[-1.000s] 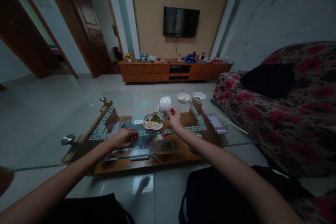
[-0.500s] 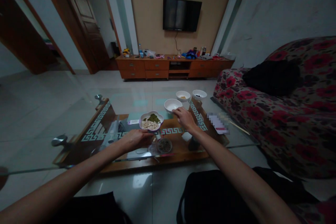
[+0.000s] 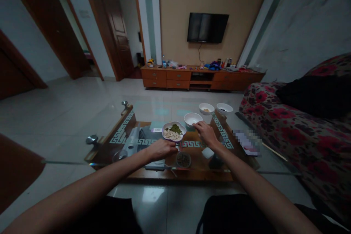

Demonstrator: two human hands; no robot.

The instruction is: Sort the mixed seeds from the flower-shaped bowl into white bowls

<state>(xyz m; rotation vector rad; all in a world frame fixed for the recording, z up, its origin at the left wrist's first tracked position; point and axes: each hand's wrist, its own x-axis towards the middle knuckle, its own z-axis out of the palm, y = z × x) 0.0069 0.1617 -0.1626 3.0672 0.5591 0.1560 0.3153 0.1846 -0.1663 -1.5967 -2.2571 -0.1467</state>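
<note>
My right hand [image 3: 206, 134] is at the near right rim of a white bowl [image 3: 193, 119], fingers closed on the edge; the part of the bowl in view holds nothing I can make out. Just in front of my left hand [image 3: 163, 148] stands a scalloped dish [image 3: 174, 131] with green beans and pale, flat pieces in separate sections. The left fingers are bent together below the dish's near edge; what they hold, if anything, is hidden. Two more white bowls stand farther back: one with tan contents [image 3: 206, 109], one with dark contents [image 3: 225, 108].
These stand on a glass-topped coffee table [image 3: 153, 142]. A round container with dark bits [image 3: 183, 159] shows near its front edge. A white label [image 3: 157, 130] lies left of the dish. To the right is a flowered sofa [image 3: 263, 98]; a cluttered TV cabinet [image 3: 175, 79] is behind.
The camera view has turned, so the whole scene sits farther right and lower. Both hands keep nearly the same places beside the dish and the white bowl.
</note>
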